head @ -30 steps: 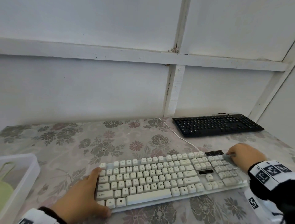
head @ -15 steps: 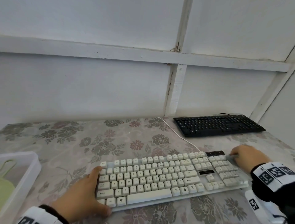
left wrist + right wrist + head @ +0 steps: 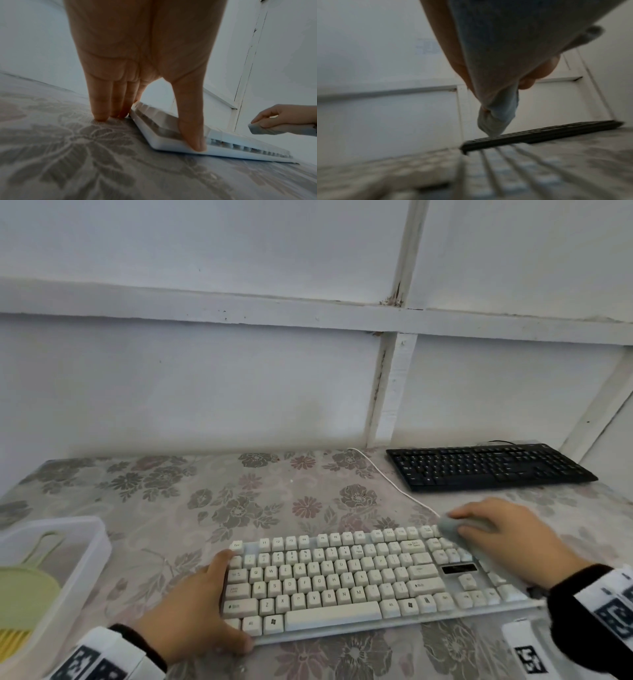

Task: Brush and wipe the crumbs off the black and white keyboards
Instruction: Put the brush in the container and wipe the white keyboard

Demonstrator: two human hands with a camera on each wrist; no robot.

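The white keyboard (image 3: pixel 325 580) lies in front of me on the floral table. My left hand (image 3: pixel 226 604) braces its left end: straight fingers (image 3: pixel 101 115) stand on the table against the side and the thumb (image 3: pixel 195 142) presses the front edge. My right hand (image 3: pixel 460 522) grips a grey-blue cloth (image 3: pixel 448 529) over the keyboard's top right corner, above the navigation keys. The right wrist view shows the cloth (image 3: pixel 496 119) hanging in a point above the blurred keys. The black keyboard (image 3: pixel 486 467) lies at the back right, untouched.
A white plastic tray (image 3: pixel 85 542) at the left edge holds a green brush and dustpan (image 3: pixel 24 590). The white keyboard's cable (image 3: pixel 387 484) runs back toward the wall. A white panelled wall closes the table's back and right side.
My right hand has slid left along the keyboard's top edge from above the number pad, and the cloth now sticks out ahead of the fingers. The left hand has kept its place.
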